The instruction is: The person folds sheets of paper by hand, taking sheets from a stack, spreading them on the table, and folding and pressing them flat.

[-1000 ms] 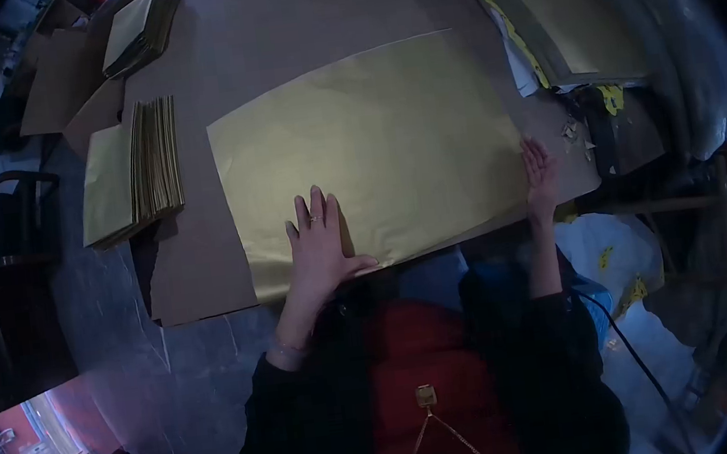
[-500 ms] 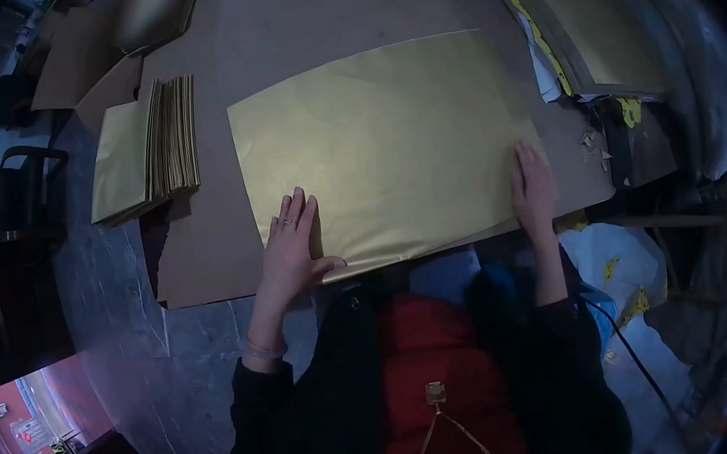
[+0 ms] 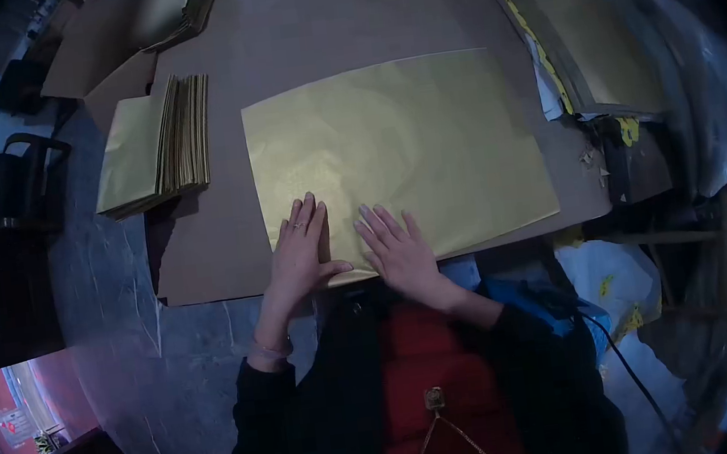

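A large gold sheet of paper (image 3: 425, 139) lies flat before me on the brown-topped table (image 3: 288, 34), its near edge close to the table's front. My left hand (image 3: 301, 247) rests on the sheet's near left part, fingers stretched out, thumb pointing right along the near edge. Beside it, my right hand (image 3: 400, 250) lies on the sheet near the middle of the front edge, fingers spread and flat. Neither hand grips anything. A small gap separates the two hands.
To the left stands a stack of folded gold paper (image 3: 179, 140), with another gold stack (image 3: 182, 14) behind it. At the right lies a pile of large gold sheets (image 3: 598, 39) with yellow-marked wrapping. A black chair (image 3: 18, 181) is on the floor at left.
My right hand has moved left from the sheet's right edge to beside my left hand. My left hand stays in about the same place on the sheet.
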{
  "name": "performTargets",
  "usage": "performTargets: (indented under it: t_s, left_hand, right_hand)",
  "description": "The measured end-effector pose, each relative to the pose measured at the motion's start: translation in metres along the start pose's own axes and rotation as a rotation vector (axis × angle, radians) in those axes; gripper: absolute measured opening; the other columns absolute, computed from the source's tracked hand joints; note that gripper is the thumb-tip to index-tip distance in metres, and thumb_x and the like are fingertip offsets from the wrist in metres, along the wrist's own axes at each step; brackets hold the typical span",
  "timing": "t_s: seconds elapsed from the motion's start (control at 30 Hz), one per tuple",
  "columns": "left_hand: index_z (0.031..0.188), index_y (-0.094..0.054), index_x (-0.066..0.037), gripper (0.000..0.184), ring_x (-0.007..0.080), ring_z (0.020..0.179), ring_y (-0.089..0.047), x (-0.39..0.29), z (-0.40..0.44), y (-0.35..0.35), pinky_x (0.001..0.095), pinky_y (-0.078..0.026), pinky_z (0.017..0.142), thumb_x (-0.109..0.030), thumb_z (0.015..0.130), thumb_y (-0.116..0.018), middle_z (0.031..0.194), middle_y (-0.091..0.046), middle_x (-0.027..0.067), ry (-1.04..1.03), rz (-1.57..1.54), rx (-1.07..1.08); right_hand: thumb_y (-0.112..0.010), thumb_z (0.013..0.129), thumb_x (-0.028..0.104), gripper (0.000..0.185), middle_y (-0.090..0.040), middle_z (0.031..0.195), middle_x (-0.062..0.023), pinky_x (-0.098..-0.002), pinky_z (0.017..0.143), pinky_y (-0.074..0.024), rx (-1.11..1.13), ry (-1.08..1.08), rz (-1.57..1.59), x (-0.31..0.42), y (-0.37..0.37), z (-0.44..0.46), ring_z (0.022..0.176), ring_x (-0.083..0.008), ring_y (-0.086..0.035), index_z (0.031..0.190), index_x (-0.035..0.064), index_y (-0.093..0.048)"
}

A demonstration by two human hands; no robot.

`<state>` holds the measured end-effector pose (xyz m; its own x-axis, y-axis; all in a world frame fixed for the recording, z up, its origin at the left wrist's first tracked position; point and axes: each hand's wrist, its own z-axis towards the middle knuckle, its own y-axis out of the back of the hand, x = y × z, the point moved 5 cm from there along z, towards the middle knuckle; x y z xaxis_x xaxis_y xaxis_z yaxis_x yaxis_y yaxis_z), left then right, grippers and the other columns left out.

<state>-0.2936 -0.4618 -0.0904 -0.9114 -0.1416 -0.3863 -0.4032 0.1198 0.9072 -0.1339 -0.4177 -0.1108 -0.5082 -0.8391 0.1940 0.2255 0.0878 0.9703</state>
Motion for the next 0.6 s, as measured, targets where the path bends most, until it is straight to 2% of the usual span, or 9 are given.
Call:
performTargets:
  t_s: [0.03, 0.07, 0.13, 0.2, 0.23, 0.3, 0.43, 0.5, 0.6]
  left_hand:
    - [0.138, -0.031, -0.002, 0.094, 0.0356, 0.137, -0.02, 0.0, -0.004, -0.001, 0.0479, -0.026, 0.108, -0.04, 0.066, -0.077, 0.148, -0.02, 0.0187, -0.02, -0.061, -0.022]
    - [0.13, -0.043, -0.001, 0.074, 0.0365, 0.13, -0.033, -0.005, -0.014, 0.003, 0.0445, -0.034, 0.103, -0.031, 0.07, -0.075, 0.14, -0.034, 0.0198, -0.024, -0.161, -0.166]
    - [0.113, -0.055, 0.0, 0.047, 0.0321, 0.106, -0.056, -0.022, -0.038, 0.011, 0.0385, -0.045, 0.089, -0.024, 0.076, -0.073, 0.119, -0.054, 0.0183, 0.025, -0.289, -0.486]
    - [0.096, -0.058, -0.001, 0.025, 0.02, 0.077, -0.06, -0.032, -0.077, 0.006, 0.0316, -0.049, 0.072, -0.021, 0.084, -0.067, 0.093, -0.062, 0.0107, 0.265, -0.589, -0.693]
    - [0.096, -0.058, -0.001, 0.025, 0.02, 0.077, -0.06, -0.032, -0.091, -0.006, 0.0316, -0.049, 0.072, -0.021, 0.084, -0.067, 0.093, -0.062, 0.0107, 0.273, -0.584, -0.698]
    - [0.088, -0.057, -0.002, 0.023, 0.0117, 0.069, -0.056, -0.008, -0.112, -0.063, 0.0257, -0.046, 0.063, -0.024, 0.088, -0.063, 0.081, -0.062, 0.0057, 0.706, -1.096, -0.51]
    - [0.089, -0.06, -0.002, 0.025, 0.0082, 0.069, -0.057, -0.009, -0.105, -0.076, 0.0232, -0.045, 0.061, -0.027, 0.088, -0.063, 0.077, -0.064, 0.004, 0.766, -1.059, -0.34]
    - [0.091, -0.063, 0.001, 0.031, 0.0072, 0.064, -0.057, -0.027, -0.083, -0.066, 0.022, -0.045, 0.059, -0.03, 0.085, -0.066, 0.076, -0.066, 0.0055, 0.694, -1.422, -0.182]
    - [0.091, -0.067, 0.003, 0.035, 0.0072, 0.059, -0.058, -0.044, -0.067, -0.064, 0.0219, -0.046, 0.055, -0.031, 0.084, -0.068, 0.076, -0.067, 0.0061, 0.66, -1.208, -0.149]
  right_hand:
    - [-0.045, 0.091, 0.032, 0.051, -0.027, 0.148, -0.0059, -0.0479, 0.108, -0.0214, -0.005, 0.01, -0.001, 0.002, 0.002, 0.001, 0.136, -0.0207, -0.025, 0.138, 0.0127, -0.037]
    - [-0.045, 0.091, 0.032, 0.052, -0.027, 0.148, -0.0057, -0.0477, 0.108, -0.0208, 0.007, 0.014, 0.005, 0.002, 0.004, 0.002, 0.136, -0.0205, -0.024, 0.138, 0.0127, -0.037]
    - [-0.046, 0.091, 0.032, 0.052, -0.025, 0.149, -0.0048, -0.0471, 0.11, -0.0188, 0.024, 0.005, -0.004, 0.002, -0.003, 0.001, 0.138, -0.0202, -0.022, 0.138, 0.013, -0.037]
    - [-0.046, 0.091, 0.031, 0.052, -0.027, 0.148, -0.0053, -0.0475, 0.109, -0.019, 0.006, 0.005, 0.028, 0.002, -0.003, 0.001, 0.137, -0.021, -0.024, 0.139, 0.0134, -0.036]
    - [-0.046, 0.09, 0.03, 0.052, -0.029, 0.147, -0.0057, -0.0479, 0.109, -0.0192, -0.008, -0.002, 0.059, 0.002, -0.003, 0.001, 0.136, -0.0218, -0.026, 0.139, 0.0138, -0.036]
    - [-0.045, 0.09, 0.031, 0.052, -0.028, 0.148, -0.005, -0.0473, 0.109, -0.0183, -0.008, 0.013, 0.039, 0.003, 0.001, 0.002, 0.136, -0.0213, -0.025, 0.138, 0.0133, -0.037]
    - [-0.047, 0.09, 0.031, 0.051, -0.028, 0.148, -0.0049, -0.0481, 0.109, -0.0197, -0.015, 0.014, 0.027, 0.003, 0.001, 0.002, 0.137, -0.0206, -0.024, 0.137, 0.013, -0.039]
    - [-0.046, 0.09, 0.031, 0.051, -0.028, 0.148, -0.0049, -0.0486, 0.109, -0.0202, -0.031, 0.019, 0.039, 0.003, 0.001, 0.003, 0.137, -0.0206, -0.025, 0.137, 0.0129, -0.039]
    - [-0.046, 0.09, 0.031, 0.051, -0.028, 0.148, -0.0048, -0.0492, 0.108, -0.0213, -0.022, 0.013, 0.039, 0.003, 0.0, 0.002, 0.136, -0.0207, -0.026, 0.137, 0.0127, -0.039]
